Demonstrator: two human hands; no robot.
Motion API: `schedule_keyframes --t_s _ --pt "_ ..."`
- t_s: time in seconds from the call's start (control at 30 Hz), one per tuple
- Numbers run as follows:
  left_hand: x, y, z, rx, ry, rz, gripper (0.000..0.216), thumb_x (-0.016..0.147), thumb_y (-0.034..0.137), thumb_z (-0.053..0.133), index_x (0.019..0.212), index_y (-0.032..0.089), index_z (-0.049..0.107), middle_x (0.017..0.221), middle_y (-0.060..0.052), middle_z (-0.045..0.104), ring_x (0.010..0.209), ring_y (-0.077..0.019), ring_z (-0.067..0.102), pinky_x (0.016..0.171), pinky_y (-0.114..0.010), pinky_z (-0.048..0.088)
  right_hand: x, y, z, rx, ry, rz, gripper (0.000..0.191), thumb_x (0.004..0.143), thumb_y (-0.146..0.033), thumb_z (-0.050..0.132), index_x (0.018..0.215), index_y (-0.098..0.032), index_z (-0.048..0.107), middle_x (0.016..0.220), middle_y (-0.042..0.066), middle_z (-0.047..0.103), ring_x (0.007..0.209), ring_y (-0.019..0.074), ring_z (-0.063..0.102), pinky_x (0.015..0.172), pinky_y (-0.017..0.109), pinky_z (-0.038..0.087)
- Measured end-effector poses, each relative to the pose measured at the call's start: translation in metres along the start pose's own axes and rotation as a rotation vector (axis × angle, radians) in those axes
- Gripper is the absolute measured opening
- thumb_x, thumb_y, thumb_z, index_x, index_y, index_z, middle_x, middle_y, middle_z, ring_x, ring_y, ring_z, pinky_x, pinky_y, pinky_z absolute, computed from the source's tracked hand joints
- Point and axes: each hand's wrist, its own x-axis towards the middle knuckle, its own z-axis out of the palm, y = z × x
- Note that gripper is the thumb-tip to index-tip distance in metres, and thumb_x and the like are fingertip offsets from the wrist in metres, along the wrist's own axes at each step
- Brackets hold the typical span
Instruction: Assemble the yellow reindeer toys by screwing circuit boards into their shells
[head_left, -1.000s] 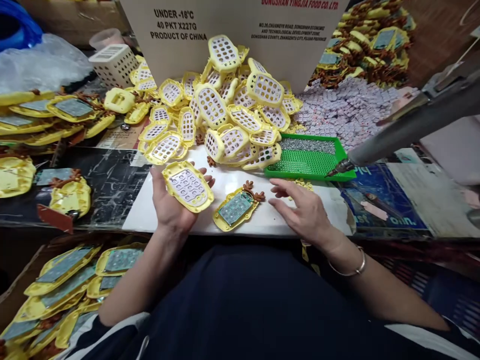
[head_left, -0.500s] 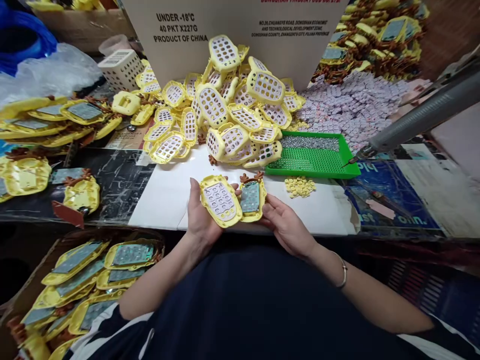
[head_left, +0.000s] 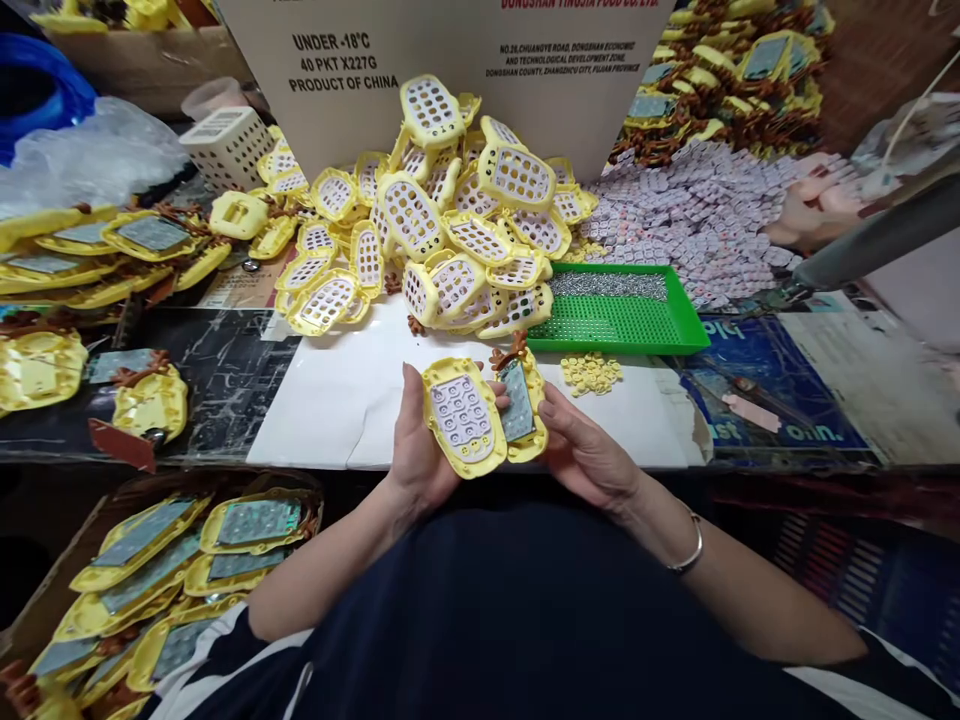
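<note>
My left hand [head_left: 415, 452] holds a yellow front shell [head_left: 463, 416] with a pale rubber keypad in it, face up, over the table's near edge. My right hand [head_left: 581, 452] grips a yellow back shell with brown antlers and a grey circuit board [head_left: 522, 400]. That shell is tilted on edge, leaning against the right side of the front shell. Both hands are closed round their parts, close together.
A heap of yellow perforated shells [head_left: 450, 230] lies against a cardboard box [head_left: 450, 60]. A green tray of screws [head_left: 622, 320] and small yellow buttons [head_left: 591, 372] sit right of it. Lilac keypads [head_left: 697, 210] spread further right. A box of assembled shells [head_left: 187, 560] sits lower left.
My right hand picked the antlered back shell off the white board and tilted it up against the front shell. Both hands drew together nearer my body.
</note>
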Motion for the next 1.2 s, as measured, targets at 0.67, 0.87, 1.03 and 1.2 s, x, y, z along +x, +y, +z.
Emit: schedule_keyframes --t_s 0.67,0.87,1.03,1.2 --pt "0.013 -0.021 -0.002 -0.095 0.000 0.113 0.077 0.093 0.067 0.011 0.101 0.016 0.068 0.103 -0.009 0.073 0.116 -0.0225 0.062 0.103 -0.034 0.046 0.013 -0.017 0.025 -1.534 -0.005 -0.673 0.078 0.080 -0.037 0.065 0.147 -0.015 0.032 0.123 0.016 0.057 0.111 0.0309 0.055 0.097 0.053 0.048" --pt "0.014 -0.021 -0.007 -0.052 -0.018 0.120 0.077 0.091 0.071 0.013 0.107 0.017 0.066 0.106 -0.009 0.072 0.112 -0.0222 0.065 0.098 -0.032 0.050 0.016 -0.013 0.024 -1.553 -0.027 -0.659 0.081 0.080 -0.039 0.065 0.149 -0.014 0.030 0.123 0.016 0.057 0.110 0.0316 0.054 0.096 0.054 0.049" --pt "0.015 -0.024 -0.012 -0.008 -0.055 0.126 0.076 0.085 0.078 0.024 0.110 0.018 0.065 0.102 -0.009 0.073 0.110 -0.0236 0.065 0.093 -0.034 0.052 0.017 -0.013 0.021 -1.555 -0.055 -0.673 0.083 0.082 -0.041 0.065 0.151 -0.019 0.025 0.125 0.015 0.055 0.112 0.0313 0.053 0.097 0.054 0.048" --pt "0.015 -0.028 -0.022 0.138 -0.105 0.297 0.066 0.060 0.069 0.073 0.106 0.022 0.066 0.105 -0.005 0.071 0.107 -0.0251 0.065 0.090 -0.033 0.052 0.017 -0.006 0.021 -1.537 -0.066 -0.704 0.082 0.082 -0.040 0.065 0.151 -0.018 0.026 0.129 0.017 0.052 0.114 0.0312 0.051 0.097 0.053 0.048"
